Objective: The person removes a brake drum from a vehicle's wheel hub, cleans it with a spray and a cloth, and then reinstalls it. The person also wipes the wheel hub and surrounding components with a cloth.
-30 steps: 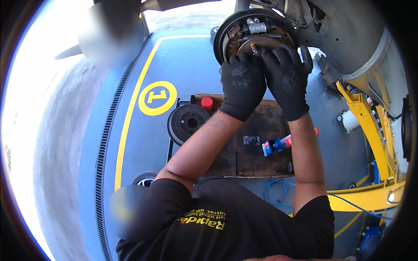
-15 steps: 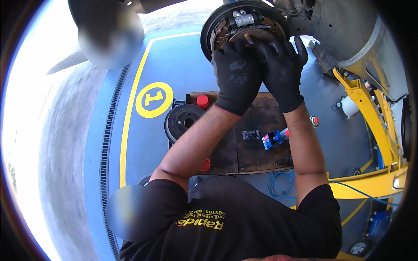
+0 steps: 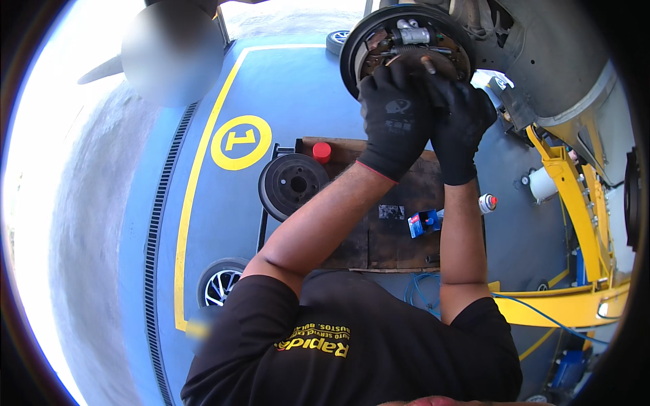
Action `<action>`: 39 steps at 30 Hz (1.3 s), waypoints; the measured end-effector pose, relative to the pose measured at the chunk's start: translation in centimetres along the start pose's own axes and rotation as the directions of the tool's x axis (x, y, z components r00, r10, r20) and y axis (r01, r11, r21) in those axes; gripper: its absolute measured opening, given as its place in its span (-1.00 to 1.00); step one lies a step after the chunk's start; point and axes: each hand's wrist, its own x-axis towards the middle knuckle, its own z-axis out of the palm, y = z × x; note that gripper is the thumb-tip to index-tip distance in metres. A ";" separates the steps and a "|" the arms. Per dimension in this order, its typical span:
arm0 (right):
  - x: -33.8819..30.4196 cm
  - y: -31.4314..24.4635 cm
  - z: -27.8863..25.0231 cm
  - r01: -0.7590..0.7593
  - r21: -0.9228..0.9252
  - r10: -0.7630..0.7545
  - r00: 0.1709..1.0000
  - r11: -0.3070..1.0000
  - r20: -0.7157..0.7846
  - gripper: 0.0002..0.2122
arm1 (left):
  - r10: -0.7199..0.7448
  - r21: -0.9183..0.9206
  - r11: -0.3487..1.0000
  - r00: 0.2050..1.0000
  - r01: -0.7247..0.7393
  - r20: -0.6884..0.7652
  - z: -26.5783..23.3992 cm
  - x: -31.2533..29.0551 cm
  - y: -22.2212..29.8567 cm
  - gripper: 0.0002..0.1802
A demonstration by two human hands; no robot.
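An open drum brake assembly (image 3: 406,40), with springs and a wheel cylinder showing, hangs on a raised car at the top of the view. Both my hands wear black gloves and are pressed against its lower half. My left hand (image 3: 396,115) curls its fingers over the lower brake shoe and hub. Right beside it, touching, my right hand (image 3: 460,125) is closed into a fist. A short brown tool tip (image 3: 428,65) sticks up between the two hands. What lies under the palms is hidden.
On the blue floor below lie a removed brake drum (image 3: 294,183), a red cap (image 3: 321,152), a dark wooden board (image 3: 393,237), a blue box (image 3: 423,222) and a spray can (image 3: 484,201). A yellow lift arm (image 3: 575,203) runs along the right. A wheel (image 3: 220,284) lies lower left.
The view has tilted, so the brake now sits higher and nearer. Both hands stayed on the brake; my right hand's fingers went from spread to curled.
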 end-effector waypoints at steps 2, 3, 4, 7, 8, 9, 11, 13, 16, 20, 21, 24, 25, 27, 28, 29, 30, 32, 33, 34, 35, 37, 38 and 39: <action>-0.6 -0.3 0.2 -0.068 0.119 0.070 0.997 0.991 -0.011 -0.57 | 0.064 0.027 0.998 0.997 -0.065 0.032 0.0 0.6 0.3 -0.55; -0.3 -0.7 0.0 -0.068 0.142 0.070 0.997 0.988 -0.013 -0.58 | 0.100 0.035 0.994 0.994 -0.102 0.047 0.3 1.0 0.6 -0.54; 0.0 -0.9 -0.1 -0.068 0.162 0.071 0.997 0.984 -0.015 -0.58 | 0.123 0.017 0.992 0.992 -0.124 0.041 0.8 0.6 0.4 -0.52; 1.0 -0.8 0.7 0.020 0.127 -0.007 0.995 0.992 -0.100 -0.55 | 0.103 -0.028 0.994 0.994 -0.104 -0.039 0.9 -0.7 -1.0 -0.64; 1.3 -0.6 1.2 0.063 0.093 -0.049 0.989 0.994 -0.138 -0.54 | 0.092 -0.016 0.996 0.995 -0.093 -0.046 1.0 -0.7 -1.0 -0.63; 1.3 -0.6 1.3 0.105 0.057 -0.093 0.980 0.993 -0.176 -0.52 | 0.082 -0.003 0.997 0.995 -0.083 -0.054 0.6 -0.4 -1.0 -0.62; 0.4 -0.5 0.6 0.039 0.084 -0.031 0.994 0.996 -0.103 -0.49 | 0.066 0.018 0.998 0.994 -0.065 -0.088 0.4 0.0 -0.8 -0.60; -0.1 -0.6 0.2 -0.012 0.169 0.026 0.996 0.985 -0.081 -0.46 | 0.074 0.032 0.997 0.988 -0.070 -0.136 0.1 0.7 -0.6 -0.60; 0.7 -0.8 0.1 0.018 0.182 0.005 0.992 0.983 -0.126 -0.42 | 0.042 0.017 0.999 0.999 -0.042 -0.005 0.0 1.1 -0.5 -0.63; 0.6 -0.6 0.1 0.024 0.094 -0.022 0.999 0.995 -0.024 -0.44 | 0.065 0.108 0.992 0.998 -0.065 0.005 0.5 -1.0 -1.4 -0.74; 0.4 -0.6 -0.6 0.035 0.101 -0.034 0.999 0.994 -0.016 -0.44 | 0.082 0.170 0.982 0.997 -0.078 -0.016 0.5 -1.2 -1.5 -0.77; -0.8 -1.4 -2.6 0.073 0.060 -0.077 0.995 0.996 0.065 -0.45 | 0.107 0.121 0.987 0.994 -0.108 0.020 -1.0 -2.9 -1.4 -0.81; -1.8 -1.6 -3.3 0.058 0.057 -0.063 0.994 0.997 0.086 -0.46 | 0.121 0.095 0.988 0.992 -0.124 0.039 -1.7 -3.9 -1.3 -0.81; -3.4 -2.2 -4.6 0.029 0.053 -0.035 0.991 0.998 0.128 -0.49 | 0.114 0.078 0.990 0.991 -0.119 0.069 -2.4 -5.5 -1.2 -0.76; -3.7 -2.7 -5.3 -0.009 0.107 -0.013 0.981 0.994 0.196 -0.49 | 0.097 0.048 0.994 0.993 -0.100 0.069 -2.6 -6.4 -1.3 -0.74; -3.9 -2.7 -5.2 -0.022 0.111 0.000 0.982 0.994 0.190 -0.49 | 0.080 0.019 0.997 0.994 -0.081 0.070 -2.8 -6.9 -1.4 -0.71; -4.1 -2.7 -5.2 -0.035 0.111 0.014 0.982 0.993 0.189 -0.48 | 0.065 -0.035 0.997 0.993 -0.062 0.096 -3.2 -7.1 -1.4 -0.65; -4.1 -2.7 -5.1 -0.052 0.128 0.034 0.989 0.990 0.145 -0.46 | 0.074 -0.090 0.994 0.987 -0.061 0.145 -3.3 -6.8 -1.6 -0.64; -3.5 -2.5 -4.8 -0.055 0.150 0.040 0.995 0.987 0.097 -0.45 | 0.080 -0.112 0.992 0.983 -0.062 0.167 -3.3 -6.4 -1.6 -0.64; -2.9 -2.2 -4.4 -0.054 0.169 0.047 0.998 0.984 0.049 -0.45 | 0.086 -0.084 0.993 0.991 -0.077 0.106 -3.2 -5.6 -1.6 -0.64; -2.1 -2.0 -3.8 -0.035 0.152 0.032 0.999 0.988 0.024 -0.45 | 0.094 -0.056 0.994 0.995 -0.092 0.045 -3.0 -4.5 -1.6 -0.64; -0.2 -1.6 -2.3 0.001 0.121 0.002 1.000 0.993 -0.024 -0.46 | 0.106 0.017 0.994 0.994 -0.105 -0.038 -2.1 -2.1 -1.6 -0.64; 0.9 -1.7 -1.8 0.024 0.086 -0.019 0.998 0.996 -0.063 -0.56 | 0.109 0.060 0.993 0.992 -0.105 -0.062 -1.4 -0.8 -1.7 -0.63; 1.1 -1.4 -1.5 0.032 0.092 -0.025 0.997 0.995 -0.075 -0.55 | 0.109 0.099 0.990 0.990 -0.100 -0.091 -0.9 0.0 -1.8 -0.63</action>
